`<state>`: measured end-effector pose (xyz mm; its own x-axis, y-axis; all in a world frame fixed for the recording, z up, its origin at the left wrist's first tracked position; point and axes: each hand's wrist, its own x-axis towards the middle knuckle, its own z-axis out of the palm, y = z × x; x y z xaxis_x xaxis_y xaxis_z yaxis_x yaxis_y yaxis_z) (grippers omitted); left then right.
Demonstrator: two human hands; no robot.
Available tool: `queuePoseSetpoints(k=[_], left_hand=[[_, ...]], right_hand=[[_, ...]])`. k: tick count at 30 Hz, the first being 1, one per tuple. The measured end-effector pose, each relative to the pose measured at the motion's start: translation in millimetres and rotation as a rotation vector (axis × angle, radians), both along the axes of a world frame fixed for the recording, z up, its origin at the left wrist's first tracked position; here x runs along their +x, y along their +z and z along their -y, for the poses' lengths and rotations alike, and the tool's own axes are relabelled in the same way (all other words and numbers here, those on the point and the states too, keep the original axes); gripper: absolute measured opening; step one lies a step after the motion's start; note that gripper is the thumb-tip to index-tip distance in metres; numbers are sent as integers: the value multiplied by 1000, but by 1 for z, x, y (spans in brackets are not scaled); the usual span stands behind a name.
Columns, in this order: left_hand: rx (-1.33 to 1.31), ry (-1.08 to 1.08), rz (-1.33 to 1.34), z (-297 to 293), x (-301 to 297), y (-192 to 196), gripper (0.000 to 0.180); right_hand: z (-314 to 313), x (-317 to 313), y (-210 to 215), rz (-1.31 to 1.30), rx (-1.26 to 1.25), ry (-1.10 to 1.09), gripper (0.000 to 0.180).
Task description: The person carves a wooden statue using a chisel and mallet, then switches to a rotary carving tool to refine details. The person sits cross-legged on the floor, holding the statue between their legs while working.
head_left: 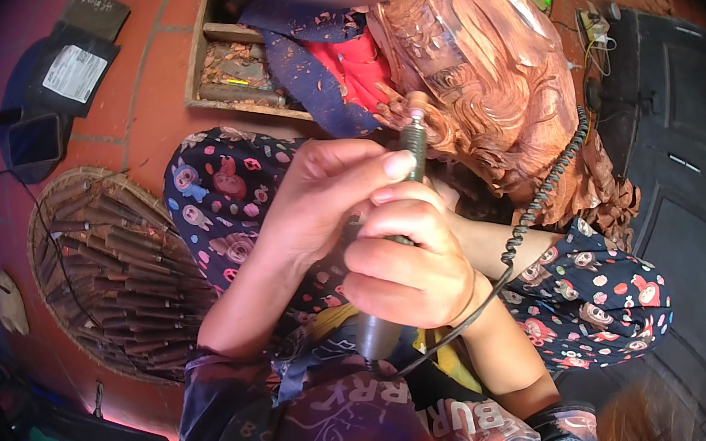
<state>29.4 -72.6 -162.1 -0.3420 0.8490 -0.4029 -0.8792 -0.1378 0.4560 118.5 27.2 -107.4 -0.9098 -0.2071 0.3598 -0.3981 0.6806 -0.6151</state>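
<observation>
Both hands grip 1 grey power tool (pixel 392 242): right hand (pixel 408 262) wraps it, left hand (pixel 323 198) steadies it against the wood carving (pixel 496 86).

A white rectangular label (pixel 74 73) lies tilted on a black flat pouch (pixel 82 55) at the upper left, on the red tiled floor (pixel 152 113). Just above it, a small dark grey card (pixel 95 6) with faint handwriting lies at an angle. Below the pouch, a dark square screen-like panel (pixel 35 139) shows a bluish sheen. At the upper right, a white slanted label (pixel 524 12) sits on the carved wood (pixel 485 69).
</observation>
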Motion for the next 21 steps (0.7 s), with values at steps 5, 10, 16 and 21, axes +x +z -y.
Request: queuePoseSetpoints(k=[5, 10, 16, 21], left_hand=[[28, 8, -11, -2, 1, 0, 21], [52, 11, 57, -1, -1, 6, 22], [132, 2, 68, 1, -4, 4, 16], [25, -36, 24, -5, 1, 10, 22]], right_hand=[[-2, 0, 3, 10, -45, 2, 21], [0, -3, 9, 28, -59, -33, 18], [2, -5, 10, 17, -103, -53, 19], [-3, 2, 12, 41, -64, -72, 17]])
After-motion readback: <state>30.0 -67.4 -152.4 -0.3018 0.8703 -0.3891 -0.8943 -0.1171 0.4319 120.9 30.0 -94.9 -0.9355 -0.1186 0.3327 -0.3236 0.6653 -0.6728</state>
